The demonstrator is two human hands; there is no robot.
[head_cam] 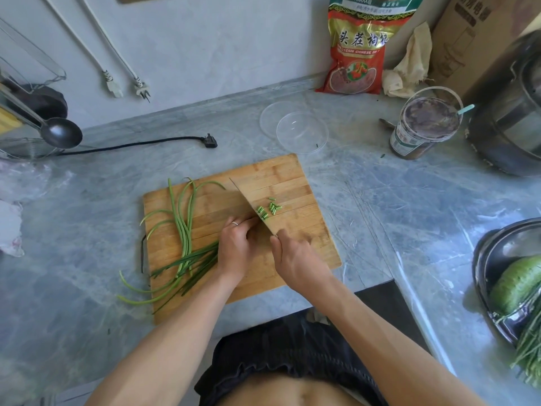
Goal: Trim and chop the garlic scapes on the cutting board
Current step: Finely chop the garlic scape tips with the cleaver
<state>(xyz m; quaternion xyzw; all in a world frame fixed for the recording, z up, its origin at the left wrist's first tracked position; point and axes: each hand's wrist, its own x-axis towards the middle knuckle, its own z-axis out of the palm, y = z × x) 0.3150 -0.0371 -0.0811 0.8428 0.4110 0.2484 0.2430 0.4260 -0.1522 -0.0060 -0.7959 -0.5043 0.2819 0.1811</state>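
Observation:
A bundle of long green garlic scapes (184,230) lies across the left half of the wooden cutting board (292,177), with curled ends hanging off its left edge. My left hand (235,247), a ring on one finger, grips the bundle's cut end with curled fingers. My right hand (295,259) holds the handle of a cleaver (248,197), whose wide blade stands on the board right beside the left fingers and mirrors the wood. Several short chopped pieces (270,209) lie just right of the blade.
A clear plastic bowl (301,131) stands behind the board. A lidded tub (424,127), a red bag (360,48) and a metal pot (509,118) crowd the back right. A basin with greens (509,285) sits at right. A black plug (209,140) and ladle (60,131) lie left.

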